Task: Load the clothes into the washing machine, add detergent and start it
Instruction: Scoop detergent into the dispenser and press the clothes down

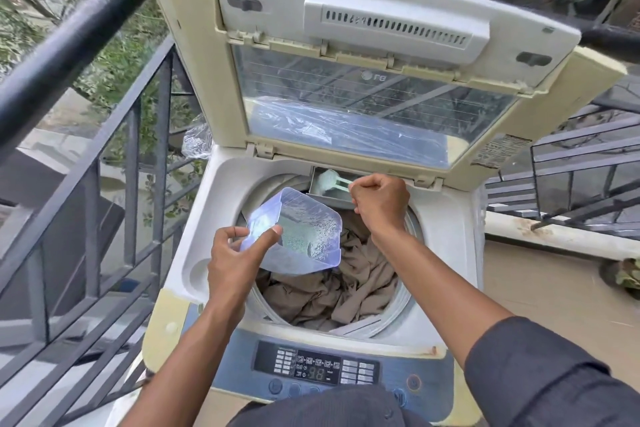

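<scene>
Your left hand held the clear detergent tub over the near-left part of the drum, thumb pressed flat along its near wall and the other fingers curled behind its left corner, so the tub sat tilted with its open mouth facing up and toward you. A little pale powder clung to its inside. Your right hand was closed into a fist at the back of the washer, pinching the handle end of the white scoop; the scoop's round bowl reached left from your fingertips into the small detergent tray set in the rim just under the raised lid. The beige clothes lay heaped in the drum, beneath the tub and your right wrist, touching neither. On the front panel the display showed lit digits. A dark railing ran along your left side
</scene>
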A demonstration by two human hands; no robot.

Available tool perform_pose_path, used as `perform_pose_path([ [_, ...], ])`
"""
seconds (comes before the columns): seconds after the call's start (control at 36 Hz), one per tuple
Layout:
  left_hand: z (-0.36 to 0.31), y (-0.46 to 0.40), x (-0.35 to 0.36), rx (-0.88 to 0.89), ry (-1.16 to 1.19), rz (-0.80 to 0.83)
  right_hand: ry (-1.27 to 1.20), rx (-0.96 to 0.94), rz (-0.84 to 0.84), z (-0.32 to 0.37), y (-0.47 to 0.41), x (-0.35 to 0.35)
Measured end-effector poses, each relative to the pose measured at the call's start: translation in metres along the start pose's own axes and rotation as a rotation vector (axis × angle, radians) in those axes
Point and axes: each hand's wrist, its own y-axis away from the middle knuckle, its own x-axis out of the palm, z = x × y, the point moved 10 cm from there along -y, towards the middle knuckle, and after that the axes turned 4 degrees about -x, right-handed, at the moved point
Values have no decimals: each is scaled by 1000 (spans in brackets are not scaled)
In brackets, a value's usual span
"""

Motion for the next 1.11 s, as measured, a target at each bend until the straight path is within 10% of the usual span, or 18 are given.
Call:
perform_pose_path([
  [1.11, -5, 11, 14, 43, -9, 62, 438, -418, -119, 18, 19, -47],
])
